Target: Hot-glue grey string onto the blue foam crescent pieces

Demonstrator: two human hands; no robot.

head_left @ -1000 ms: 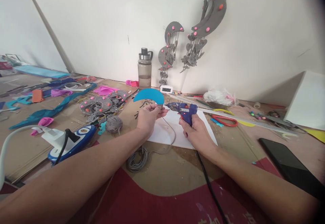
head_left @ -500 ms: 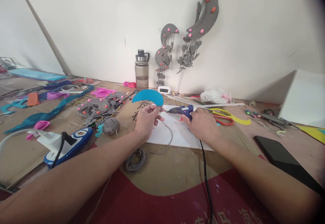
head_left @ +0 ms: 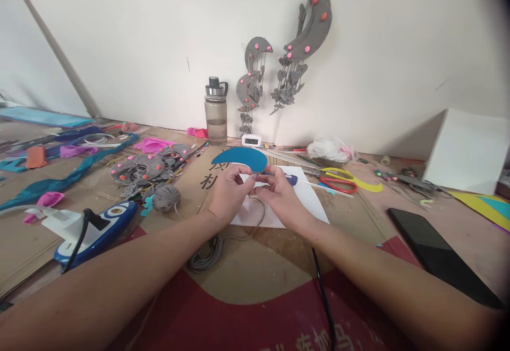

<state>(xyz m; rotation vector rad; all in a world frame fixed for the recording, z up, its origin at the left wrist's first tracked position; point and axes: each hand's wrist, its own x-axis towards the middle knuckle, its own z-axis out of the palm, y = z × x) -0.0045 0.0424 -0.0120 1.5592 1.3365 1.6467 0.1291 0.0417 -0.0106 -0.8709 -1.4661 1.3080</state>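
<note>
Your left hand (head_left: 229, 191) pinches the blue crescent (head_left: 240, 158) by its lower edge, holding it up above the white sheet (head_left: 311, 202). Your right hand (head_left: 279, 194) has its fingertips closed on the same spot, touching the left hand's fingers; what lies between them is too small to tell. At 1 o'clock from your hands, the glue gun (head_left: 290, 179) lies on the sheet, mostly hidden behind your right hand. At 9 o'clock sits a grey yarn ball (head_left: 166, 197). Red-handled scissors (head_left: 338, 183) lie at 3 o'clock.
</note>
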